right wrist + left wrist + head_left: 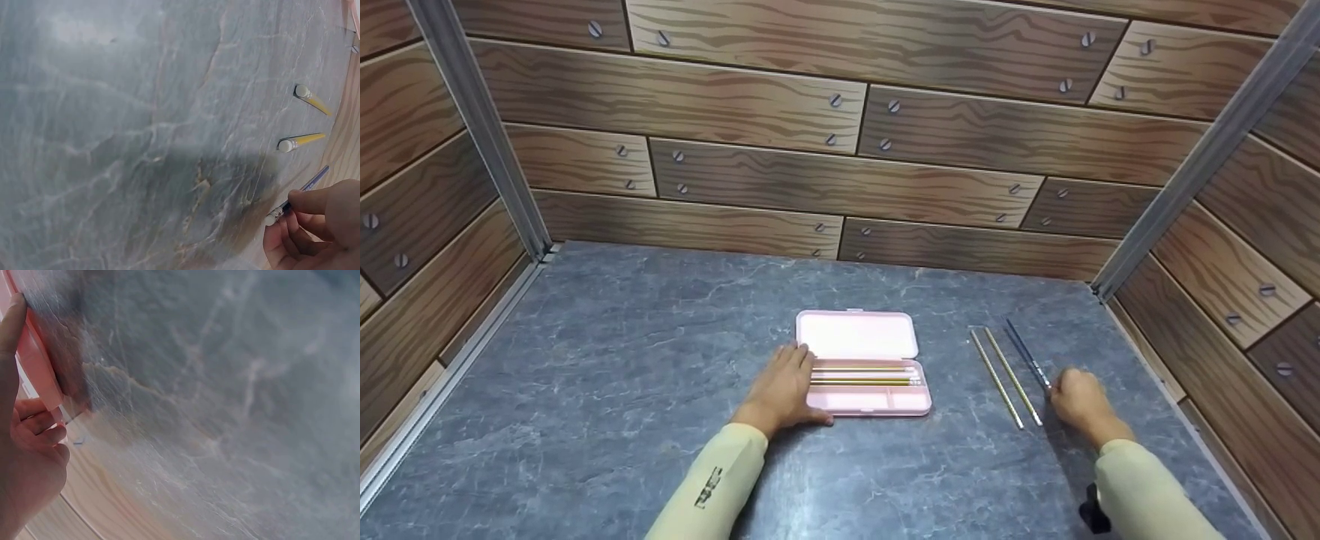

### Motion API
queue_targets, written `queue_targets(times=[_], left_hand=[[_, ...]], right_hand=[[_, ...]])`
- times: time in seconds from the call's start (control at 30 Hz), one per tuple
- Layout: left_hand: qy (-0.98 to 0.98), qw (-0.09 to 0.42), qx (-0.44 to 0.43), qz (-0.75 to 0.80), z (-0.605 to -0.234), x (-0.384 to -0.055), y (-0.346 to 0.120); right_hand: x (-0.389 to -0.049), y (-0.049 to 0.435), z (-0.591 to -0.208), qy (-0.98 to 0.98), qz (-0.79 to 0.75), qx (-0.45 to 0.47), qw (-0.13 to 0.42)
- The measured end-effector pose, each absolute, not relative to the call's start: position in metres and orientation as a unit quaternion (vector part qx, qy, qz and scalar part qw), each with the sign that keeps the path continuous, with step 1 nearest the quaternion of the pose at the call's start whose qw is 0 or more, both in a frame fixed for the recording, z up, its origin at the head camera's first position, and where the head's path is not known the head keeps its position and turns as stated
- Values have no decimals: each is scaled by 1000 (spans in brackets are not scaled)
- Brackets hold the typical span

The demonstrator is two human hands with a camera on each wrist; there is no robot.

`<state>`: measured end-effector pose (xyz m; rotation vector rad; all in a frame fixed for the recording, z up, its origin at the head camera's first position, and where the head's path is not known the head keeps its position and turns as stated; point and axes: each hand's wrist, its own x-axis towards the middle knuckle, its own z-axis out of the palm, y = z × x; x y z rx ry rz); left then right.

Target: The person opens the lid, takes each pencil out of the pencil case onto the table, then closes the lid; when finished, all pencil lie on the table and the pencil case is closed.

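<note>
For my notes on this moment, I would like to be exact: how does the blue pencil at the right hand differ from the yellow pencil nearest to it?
Colour: the blue pencil is dark blue, while the yellow pencil is yellow. State: the right hand pinches the blue pencil near its eraser end; the yellow pencil lies untouched on the table. Both are thin and have a white eraser.

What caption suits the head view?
Left grip holds an open pink case; right grip pinches a blue pencil; two yellow pencils lie between.
</note>
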<state>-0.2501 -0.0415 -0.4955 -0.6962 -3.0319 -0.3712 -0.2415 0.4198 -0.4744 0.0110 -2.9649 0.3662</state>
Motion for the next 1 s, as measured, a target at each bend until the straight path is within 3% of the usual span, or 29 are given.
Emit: queue_targets(times=[0.27, 1.0], left_hand=[[-967, 9, -223, -126, -496, -250, -42], [-968, 5, -221, -117, -495, -249, -41]], right_hand=[[-242, 418, -475, -991, 131, -21, 33], [-241, 415, -474, -991, 129, -24, 22]])
